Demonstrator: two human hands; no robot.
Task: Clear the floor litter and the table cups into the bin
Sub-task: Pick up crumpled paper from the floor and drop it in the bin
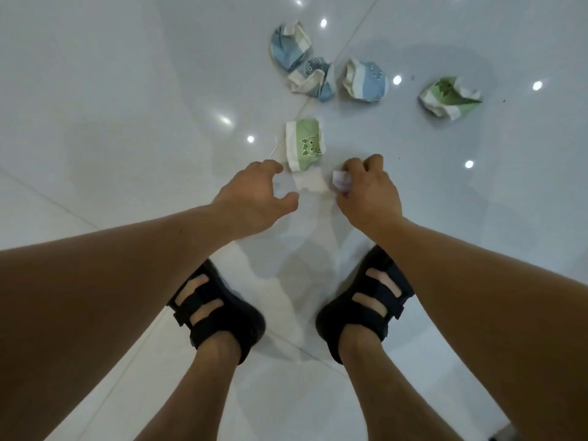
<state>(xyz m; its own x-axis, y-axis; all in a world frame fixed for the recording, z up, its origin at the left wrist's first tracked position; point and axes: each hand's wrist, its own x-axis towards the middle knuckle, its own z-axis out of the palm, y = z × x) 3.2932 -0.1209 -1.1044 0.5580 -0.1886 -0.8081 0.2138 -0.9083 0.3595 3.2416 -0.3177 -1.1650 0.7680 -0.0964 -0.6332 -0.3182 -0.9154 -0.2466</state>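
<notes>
Five crushed paper cups are lying on the glossy white tiled floor [127, 90], all ahead of the person's feet. The nearest green cup [304, 144] is sitting flattened just beyond the hands, showing a white rim band, a pale green body and a small cartoon creature printed on its side. Farther off, three blue cups are clustering together. The farthest blue cup [289, 44] is folded in on itself, with cream patches showing. The middle blue cup [313, 78] is touching it on its near side and is badly creased. The rounder blue cup [366, 81] is lying just to the right, showing a wide white band. A second green cup [450, 97] is lying well apart on the far right, crumpled into sharp folds.

The left hand [254, 195] is hovering just near of the nearest green cup with its fingers spread and loosely curved, holding nothing. Whether a fingertip is touching the cup's edge cannot be told. The right hand [366, 189] is curling its fingers and pinching a small crumpled white paper scrap [341, 181] to the near right of that cup.

Below, both feet are standing in dark strapped sandals [219, 310] on the tiles.
</notes>
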